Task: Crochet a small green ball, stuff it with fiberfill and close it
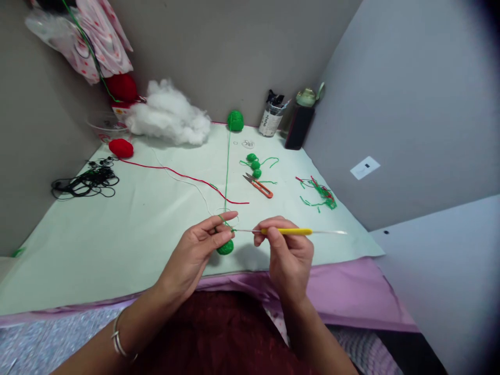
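Note:
My left hand (209, 237) is closed in a pinch on a small green crochet piece (225, 247), whose rounded body hangs below the thumb. Green yarn (227, 172) wraps around a left finger and runs back to a green yarn ball (235, 121) by the wall. Between my right thumb and fingers is a crochet hook (291, 231) with a yellow grip; my right hand (287, 245) is closed on it. The hook's thin metal tip points left and meets the yarn at my left fingertips. Whether a loop sits on the tip is too small to tell.
Orange thread snips (258, 186) lie beyond my hands, beside small green crocheted balls (255, 165). Yarn scraps (324, 195) lie right; red yarn (121, 148), black cord (88, 179) and white stuffing (167, 114) lie left. A pen cup (270, 121) and dark bottle (300, 125) stand behind.

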Available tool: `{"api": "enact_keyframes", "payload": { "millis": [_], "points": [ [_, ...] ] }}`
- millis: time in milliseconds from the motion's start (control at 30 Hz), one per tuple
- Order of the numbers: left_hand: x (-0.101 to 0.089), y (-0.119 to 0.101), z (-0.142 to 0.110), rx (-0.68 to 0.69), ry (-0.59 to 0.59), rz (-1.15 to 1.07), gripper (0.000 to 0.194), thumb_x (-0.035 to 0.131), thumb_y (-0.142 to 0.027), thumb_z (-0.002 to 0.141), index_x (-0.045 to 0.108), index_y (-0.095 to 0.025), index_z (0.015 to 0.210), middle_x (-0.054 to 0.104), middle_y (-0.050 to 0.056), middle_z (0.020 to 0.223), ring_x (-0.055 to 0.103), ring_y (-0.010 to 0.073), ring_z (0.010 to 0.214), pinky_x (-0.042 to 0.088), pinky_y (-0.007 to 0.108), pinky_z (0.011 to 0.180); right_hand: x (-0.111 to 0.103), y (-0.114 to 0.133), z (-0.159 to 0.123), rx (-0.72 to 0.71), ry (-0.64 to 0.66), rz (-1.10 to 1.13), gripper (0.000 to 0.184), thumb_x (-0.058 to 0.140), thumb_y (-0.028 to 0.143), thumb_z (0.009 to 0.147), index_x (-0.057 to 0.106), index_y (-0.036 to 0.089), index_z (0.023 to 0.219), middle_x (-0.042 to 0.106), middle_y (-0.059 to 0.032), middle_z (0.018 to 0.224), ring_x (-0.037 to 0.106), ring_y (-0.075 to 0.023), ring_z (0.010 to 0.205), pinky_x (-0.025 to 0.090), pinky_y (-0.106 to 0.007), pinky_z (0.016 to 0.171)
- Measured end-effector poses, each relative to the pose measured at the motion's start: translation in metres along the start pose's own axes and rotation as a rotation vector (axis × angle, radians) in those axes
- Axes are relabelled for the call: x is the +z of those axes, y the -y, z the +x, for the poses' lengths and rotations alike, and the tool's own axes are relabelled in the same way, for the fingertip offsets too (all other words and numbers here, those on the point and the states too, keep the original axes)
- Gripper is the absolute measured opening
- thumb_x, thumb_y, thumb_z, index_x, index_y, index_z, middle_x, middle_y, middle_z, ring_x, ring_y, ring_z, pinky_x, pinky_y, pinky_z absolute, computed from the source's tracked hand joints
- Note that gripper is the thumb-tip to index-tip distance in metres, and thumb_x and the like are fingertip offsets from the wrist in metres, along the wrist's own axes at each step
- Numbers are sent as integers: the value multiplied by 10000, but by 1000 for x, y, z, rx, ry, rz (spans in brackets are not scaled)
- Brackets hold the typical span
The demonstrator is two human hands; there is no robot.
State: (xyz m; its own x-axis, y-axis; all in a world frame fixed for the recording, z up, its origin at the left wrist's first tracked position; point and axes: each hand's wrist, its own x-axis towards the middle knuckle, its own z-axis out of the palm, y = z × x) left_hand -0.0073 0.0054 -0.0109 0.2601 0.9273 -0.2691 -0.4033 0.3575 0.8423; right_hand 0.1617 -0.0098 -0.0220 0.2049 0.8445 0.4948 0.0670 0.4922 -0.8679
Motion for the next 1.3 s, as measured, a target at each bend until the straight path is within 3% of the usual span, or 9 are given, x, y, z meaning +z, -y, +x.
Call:
{"api": "enact_keyframes", "payload": {
  "millis": [67,133,267,367,467,567,1033,1167,1300],
  "points": [
    [2,3,-2,122,-57,106,395,882,-262,813,821,-281,1203,731,8,923,639,175,937,462,265,874,3,-2,0,29,31,23,172,607,216,1020,771,227,973,711,-14,792,666,-142,631,577,-296,601],
    [6,7,-4,176,-79,116,457,892,-256,801,800,-291,1247,740,2,927,650,191,1000,460,270,919,9,-6,-5,-113,70,-153,181,629,174,1001,787,249,1049,746,-38,882,714,-167,751,609,-313,670],
    [11,10,-4,-20,15,-115,541,889,-296,812,747,-247,1331,754,13,917,668,175,947,480,276,931,15,-13,-14,-471,49,-438,367,654,88,957,760,295,1240,766,-84,1075,729,-210,954,630,-352,769],
    [5,5,-2,-148,77,-188,482,883,-283,820,775,-222,1286,733,21,872,666,160,943,475,250,924,8,-9,-10,-280,10,-256,277,629,97,975,781,271,1129,760,-52,942,705,-186,855,600,-336,739],
    [-1,0,-1,-105,67,-138,408,884,-266,814,812,-241,1215,708,12,843,661,155,934,474,227,872,2,-2,-3,-7,-44,59,181,624,181,1006,791,247,985,716,-19,833,648,-145,714,543,-300,662],
    [-1,1,-3,-22,66,-63,392,893,-262,798,824,-278,1183,698,-1,828,654,143,856,482,228,795,4,-1,0,130,13,247,143,658,238,999,795,244,958,708,-7,833,624,-120,669,523,-280,644],
    [5,-1,-1,-29,7,-90,452,916,-263,767,813,-279,1206,705,-13,805,654,132,845,477,227,853,11,-3,-2,55,50,123,146,674,222,991,811,267,971,753,-15,900,665,-132,749,554,-291,705],
    [-2,-3,-1,-106,45,-91,419,913,-304,769,827,-273,1179,734,20,872,681,170,953,474,248,906,3,-3,2,138,-23,175,136,683,244,985,812,255,943,738,-10,840,640,-121,692,526,-287,675],
    [-4,-1,0,-6,26,8,326,901,-329,773,856,-301,1094,692,1,840,668,188,1014,467,254,908,1,-2,6,288,-41,365,116,744,322,937,811,238,895,722,-10,776,612,-116,623,505,-278,619]
  ]
}}
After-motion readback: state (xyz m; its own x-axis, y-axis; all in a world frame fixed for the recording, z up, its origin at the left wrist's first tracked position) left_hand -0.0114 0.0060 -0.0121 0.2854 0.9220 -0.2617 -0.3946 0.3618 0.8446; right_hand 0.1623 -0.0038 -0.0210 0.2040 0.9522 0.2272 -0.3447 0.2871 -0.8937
